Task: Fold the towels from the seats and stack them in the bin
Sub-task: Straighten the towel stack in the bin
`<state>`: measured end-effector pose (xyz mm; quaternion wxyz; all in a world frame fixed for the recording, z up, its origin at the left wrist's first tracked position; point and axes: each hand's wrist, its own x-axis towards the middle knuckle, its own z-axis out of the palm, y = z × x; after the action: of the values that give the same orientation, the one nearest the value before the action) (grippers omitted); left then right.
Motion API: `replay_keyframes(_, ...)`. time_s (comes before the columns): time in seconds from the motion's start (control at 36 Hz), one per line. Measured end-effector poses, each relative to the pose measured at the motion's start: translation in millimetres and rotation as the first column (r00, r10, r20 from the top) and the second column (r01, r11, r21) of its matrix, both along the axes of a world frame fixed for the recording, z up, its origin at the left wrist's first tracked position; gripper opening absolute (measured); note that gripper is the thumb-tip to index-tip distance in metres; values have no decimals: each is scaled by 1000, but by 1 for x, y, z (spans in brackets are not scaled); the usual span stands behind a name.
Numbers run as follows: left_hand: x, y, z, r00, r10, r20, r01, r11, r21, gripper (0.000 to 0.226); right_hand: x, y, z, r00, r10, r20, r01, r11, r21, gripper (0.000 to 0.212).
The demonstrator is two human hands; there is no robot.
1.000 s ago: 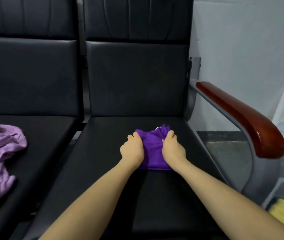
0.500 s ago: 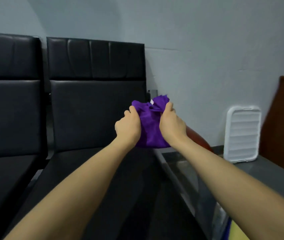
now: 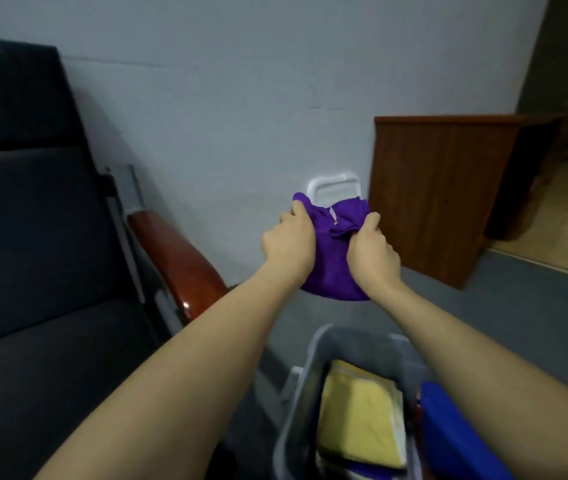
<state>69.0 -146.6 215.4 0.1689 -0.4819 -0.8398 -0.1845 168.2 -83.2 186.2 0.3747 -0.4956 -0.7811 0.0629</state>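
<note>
A grey bin (image 3: pixel 305 382) is seen nearest, with a folded yellow towel (image 3: pixel 358 420) and a blue item (image 3: pixel 455 431) inside. Above and beyond it, a folded purple towel (image 3: pixel 331 258) is held in the air, gripped on either side by the left hand (image 3: pixel 287 244) and the right hand (image 3: pixel 372 256). A black seat (image 3: pixel 33 237) with a wooden armrest (image 3: pixel 175 261) stands left; a wooden panel (image 3: pixel 438 192) lies farther off.

Nothing to read anywhere here. A small pale tag (image 3: pixel 333 216) is sewn at twelve o'clock on the purple towel (image 3: pixel 331 268), but it's too blurred to show any lettering. No print shows on the grey bin (image 3: pixel 305 382) or the folded yellow towel (image 3: pixel 358 420) inside it.
</note>
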Motion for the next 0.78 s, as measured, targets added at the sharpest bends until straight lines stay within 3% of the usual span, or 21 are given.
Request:
replay_keyframes(0.14,48,49,-77,988,-103,115,111,992,-64,23,57,44,-70,992,-119,52,125,982,-138,29)
replay_keyframes(0.33,70,75,-188,952,-123,280,198,946,-258,29,87,64,-183,979,-131,156,178,922,-344,24)
replay_keyframes(0.56,73,86,-282,951,-76,298,210,869,-449,34,92,74,-284,963,-135,235,244,812,-531,30)
replay_keyframes(0.67,73,85,-318,950,-15,313,188,825,-532,40,93,72,-318,975,-52,215,181,747,-639,30)
replay_keyframes(0.78,76,85,-339,965,-24,261,179,790,-587,42,95,70,-339,993,28,116,61,717,-694,48)
